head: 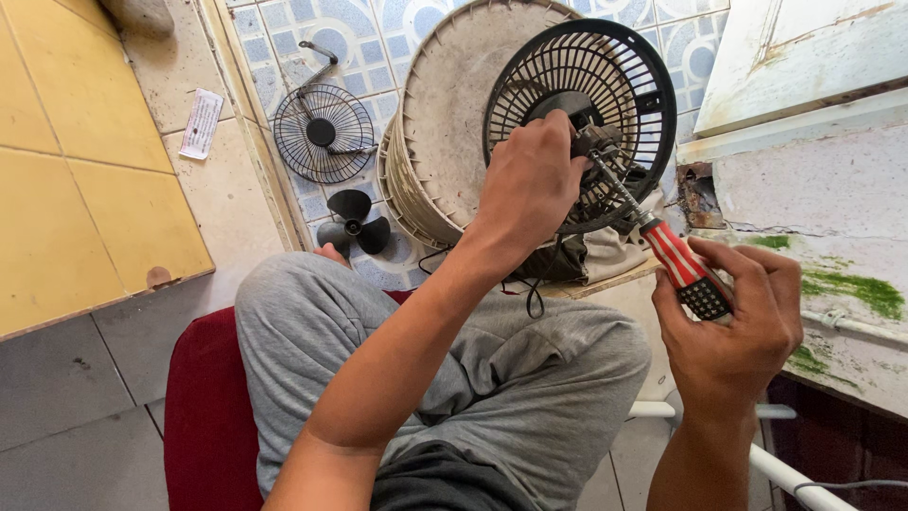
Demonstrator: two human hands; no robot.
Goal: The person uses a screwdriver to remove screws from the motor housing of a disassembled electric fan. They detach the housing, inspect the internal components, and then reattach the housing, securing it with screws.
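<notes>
Fingers [728, 274] grip screwdriver [676, 265] — left hand [530, 185] steadies fan grille [586, 104].

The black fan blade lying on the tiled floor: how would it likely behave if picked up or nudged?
The fan blade looks like thin plastic, so probably light and fairly stiff. Lying flat on the tiled floor, it would likely slide, not roll. Its thin blades may chip if dropped.

Fan grille [619, 66] matt black plastic; screwdriver [673, 260] shaft bare metal, handle glossy striped plastic; trousers [530, 378] grey cloth.

Open floor lies at nine o'clock; the big white drum [445, 123] blocks twelve o'clock, with loose grille [323, 132] and fan blade [353, 221] at eleven.
</notes>
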